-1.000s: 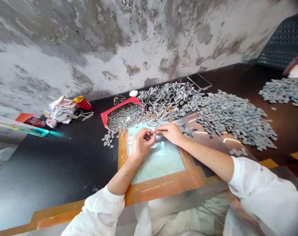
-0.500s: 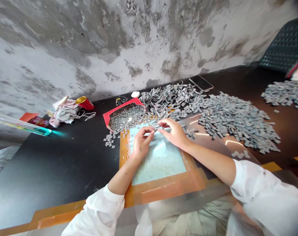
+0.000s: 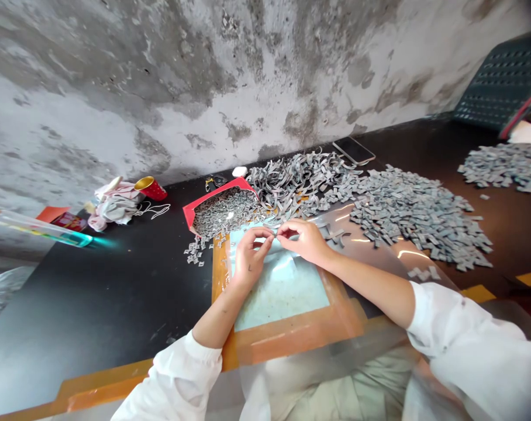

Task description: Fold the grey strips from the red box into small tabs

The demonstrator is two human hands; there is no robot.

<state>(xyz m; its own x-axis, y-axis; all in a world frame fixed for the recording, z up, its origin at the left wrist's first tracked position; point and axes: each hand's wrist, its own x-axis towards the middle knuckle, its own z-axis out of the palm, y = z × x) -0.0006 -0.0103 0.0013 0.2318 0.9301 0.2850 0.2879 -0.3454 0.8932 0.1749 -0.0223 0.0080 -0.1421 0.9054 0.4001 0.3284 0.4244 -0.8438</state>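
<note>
Over a pale blue sheet taped to the table, my two hands meet fingertip to fingertip. My left hand is closed in a pinch, thumb against forefinger. My right hand pinches from the other side. A small grey piece shows between the fingertips, mostly covered by them. Just beyond my hands lie loose grey strips. Behind the left hand, a red-edged box lies open and full of tiny grey pieces, some spilled at its mouth. Behind the right hand is a heap of curved grey strips.
A wide pile of short grey pieces spreads to the right, with another pile farther off. A phone lies near the wall. A red cup, crumpled cloth and clear tube are left; a dark crate stands back right.
My right fingers have come down and closed in against the left fingertips. The grey strip that showed between the hands is now mostly hidden. The view has shifted slightly.
</note>
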